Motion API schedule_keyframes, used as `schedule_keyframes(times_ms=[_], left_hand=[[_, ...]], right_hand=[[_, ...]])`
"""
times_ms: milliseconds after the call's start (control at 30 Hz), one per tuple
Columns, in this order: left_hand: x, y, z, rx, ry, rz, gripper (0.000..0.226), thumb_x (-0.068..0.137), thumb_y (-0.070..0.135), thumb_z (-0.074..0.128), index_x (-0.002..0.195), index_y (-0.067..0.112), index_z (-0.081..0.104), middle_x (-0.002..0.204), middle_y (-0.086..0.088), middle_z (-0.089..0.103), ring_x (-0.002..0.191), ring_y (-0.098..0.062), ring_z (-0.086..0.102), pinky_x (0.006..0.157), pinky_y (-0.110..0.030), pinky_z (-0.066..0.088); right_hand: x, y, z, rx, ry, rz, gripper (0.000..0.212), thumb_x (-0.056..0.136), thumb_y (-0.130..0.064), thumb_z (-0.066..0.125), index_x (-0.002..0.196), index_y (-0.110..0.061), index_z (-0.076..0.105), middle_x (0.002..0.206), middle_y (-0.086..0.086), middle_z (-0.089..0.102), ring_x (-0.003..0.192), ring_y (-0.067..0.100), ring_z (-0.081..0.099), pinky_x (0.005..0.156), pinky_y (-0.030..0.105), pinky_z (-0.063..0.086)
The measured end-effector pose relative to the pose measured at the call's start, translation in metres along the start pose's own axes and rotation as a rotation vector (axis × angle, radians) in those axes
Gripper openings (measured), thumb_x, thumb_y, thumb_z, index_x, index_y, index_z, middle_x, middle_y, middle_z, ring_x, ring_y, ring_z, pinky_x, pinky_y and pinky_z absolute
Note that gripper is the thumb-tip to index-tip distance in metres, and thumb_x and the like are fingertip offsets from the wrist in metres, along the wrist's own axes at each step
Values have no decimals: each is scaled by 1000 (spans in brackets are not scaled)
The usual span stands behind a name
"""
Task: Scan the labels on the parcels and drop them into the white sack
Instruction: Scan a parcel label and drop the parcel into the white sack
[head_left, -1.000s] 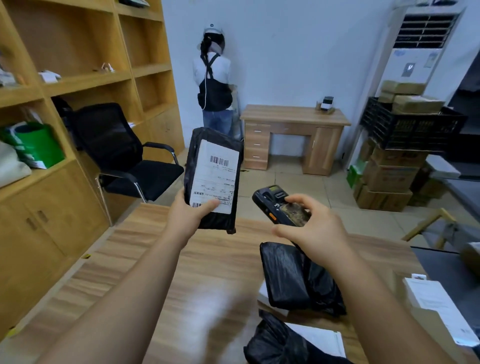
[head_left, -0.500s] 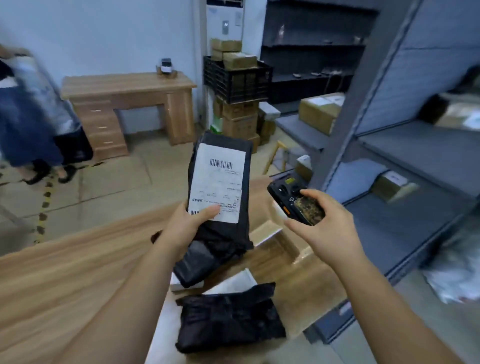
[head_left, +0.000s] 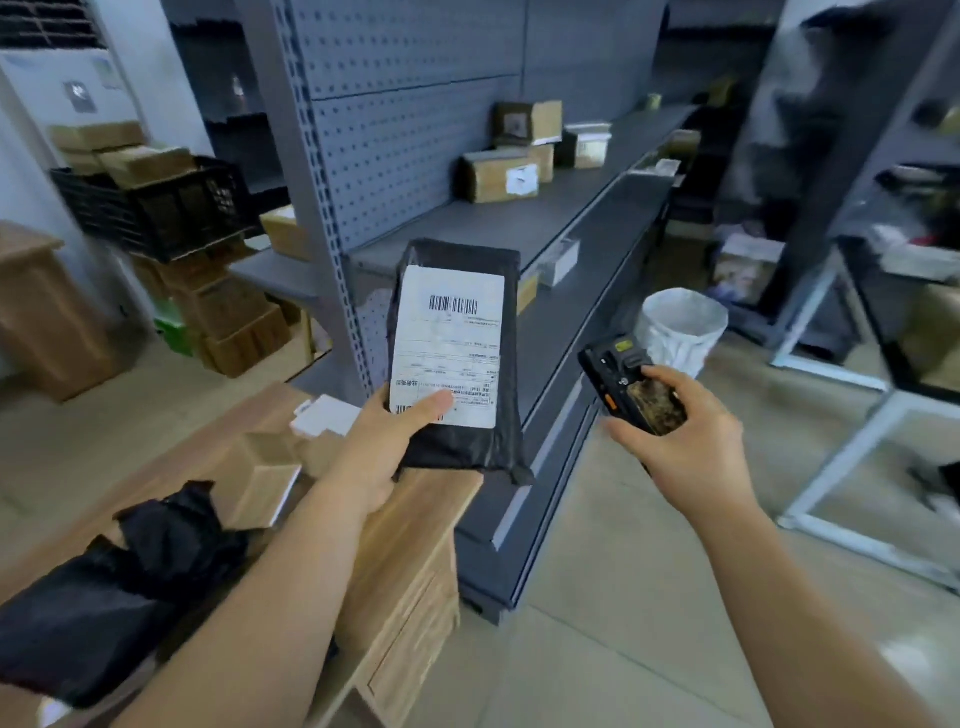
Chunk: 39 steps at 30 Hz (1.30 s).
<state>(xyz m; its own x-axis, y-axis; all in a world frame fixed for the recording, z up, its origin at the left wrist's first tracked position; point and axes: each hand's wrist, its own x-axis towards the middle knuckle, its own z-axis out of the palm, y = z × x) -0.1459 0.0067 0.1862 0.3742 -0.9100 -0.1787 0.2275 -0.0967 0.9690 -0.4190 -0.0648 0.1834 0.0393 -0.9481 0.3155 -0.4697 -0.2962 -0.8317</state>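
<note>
Both hands are gripping something: the left hand is holding a black parcel upright, label facing up, while the right hand is clutching a scanner just beside it, the white sack standing on the floor beyond.

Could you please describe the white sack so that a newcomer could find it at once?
Follow the long grey shelving unit down to the floor at its aisle side. There stands the white sack, mouth open, the only pale, crinkled, round container among brown cartons.

My left thumb covers the label's bottom corner; its small print is unreadable. My right grip hides the scanner's lower end. The right-hand shelves are blurred.
</note>
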Motion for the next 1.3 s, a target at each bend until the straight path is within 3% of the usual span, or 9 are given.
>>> schedule_keyframes(times_ms=[133, 200, 267, 400, 500, 767, 867, 1000, 1300], left_hand=[[-8, -23, 92, 32, -101, -13, 41, 74, 27, 79, 112, 25, 65, 98, 10, 76, 92, -10, 71, 69, -22, 52], [-10, -35, 133, 48, -135, -24, 52, 63, 34, 81, 112, 26, 64, 98, 11, 76, 97, -12, 70, 79, -27, 52], [-8, -45, 171, 71, -166, -35, 44, 68, 32, 81, 107, 28, 63, 96, 12, 76, 100, -12, 68, 89, -33, 50], [5, -52, 242, 102, -282, -30, 43, 70, 30, 80, 108, 25, 61, 97, 11, 76, 91, -6, 71, 78, -25, 51], [28, -53, 275, 126, -340, -27, 43, 71, 29, 80, 110, 25, 63, 102, 8, 76, 97, -9, 71, 90, -32, 51], [157, -85, 352, 138, -440, -87, 57, 70, 36, 86, 120, 25, 62, 110, 9, 74, 111, -15, 66, 109, -43, 41], [220, -86, 378, 104, -459, -114, 49, 73, 32, 85, 117, 26, 63, 110, 7, 74, 111, -17, 66, 108, -45, 42], [298, -67, 412, 65, -480, -105, 63, 65, 36, 88, 121, 23, 63, 112, 6, 74, 111, -16, 67, 107, -44, 44], [426, -60, 453, 62, -423, -105, 44, 78, 26, 80, 119, 23, 63, 110, 5, 74, 106, -14, 68, 102, -40, 49]], right_hand=[[-5, 48, -73, -22, 80, 42, 54, 69, -30, 87, 116, -40, 62, 100, -19, 62, 97, 14, 61, 90, 41, 54], [-6, 70, -104, -50, 104, 52, 56, 69, -32, 88, 120, -34, 63, 103, -13, 63, 98, 12, 60, 91, 38, 52], [-6, 89, -131, -66, 129, 63, 59, 69, -33, 88, 121, -33, 62, 109, -10, 64, 101, 13, 60, 93, 37, 51], [7, 121, -178, -70, 202, 128, 61, 69, -31, 88, 124, -34, 62, 108, -13, 62, 106, 13, 60, 95, 38, 51], [25, 137, -193, -85, 237, 132, 60, 69, -32, 87, 124, -34, 62, 107, -17, 58, 106, 13, 59, 94, 36, 50], [127, 206, -190, -96, 319, 206, 57, 69, -39, 86, 119, -42, 60, 111, -14, 63, 103, 11, 61, 90, 40, 53], [183, 222, -183, -127, 315, 228, 60, 67, -42, 85, 121, -43, 58, 112, -17, 61, 105, 12, 60, 88, 45, 55], [258, 228, -180, -195, 310, 237, 60, 71, -38, 85, 125, -37, 59, 114, -15, 60, 107, 9, 58, 96, 39, 51], [391, 266, -155, -234, 264, 229, 59, 71, -39, 85, 124, -39, 58, 112, -18, 61, 106, 7, 57, 92, 34, 50]])
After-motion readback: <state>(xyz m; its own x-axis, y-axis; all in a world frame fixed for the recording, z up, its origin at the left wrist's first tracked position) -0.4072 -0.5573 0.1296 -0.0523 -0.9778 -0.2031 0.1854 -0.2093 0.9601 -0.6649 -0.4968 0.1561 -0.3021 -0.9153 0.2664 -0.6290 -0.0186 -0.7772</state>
